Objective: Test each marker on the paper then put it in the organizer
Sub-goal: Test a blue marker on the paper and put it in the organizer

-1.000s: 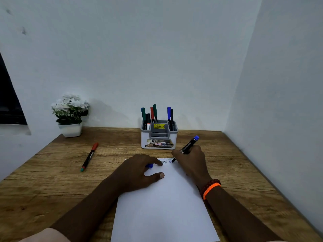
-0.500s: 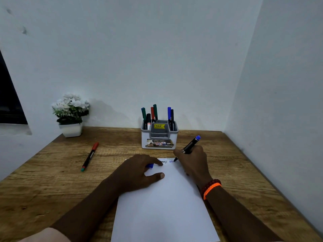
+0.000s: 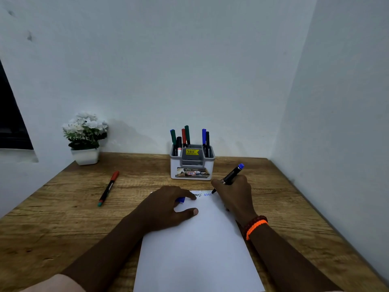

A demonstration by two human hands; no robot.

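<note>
A white sheet of paper (image 3: 195, 245) lies on the wooden desk in front of me. My right hand (image 3: 234, 192) grips a black marker with a blue end (image 3: 231, 174), its tip touching the paper's top edge beside a blue zigzag (image 3: 207, 194). My left hand (image 3: 168, 207) presses on the paper and holds a blue cap (image 3: 181, 199) under its fingers. A grey and white organizer (image 3: 192, 165) stands behind the paper with several markers upright in it. A marker with a red cap (image 3: 108, 188) lies on the desk at the left.
A white pot of white flowers (image 3: 85, 138) stands at the back left of the wooden desk (image 3: 52, 218). Walls close the desk in at the back and on the right. A dark window edge (image 3: 10, 123) shows at far left.
My right hand has slid the marker tip slightly to the right along the paper's top edge, and the blue zigzag has grown longer. My left hand has stayed put.
</note>
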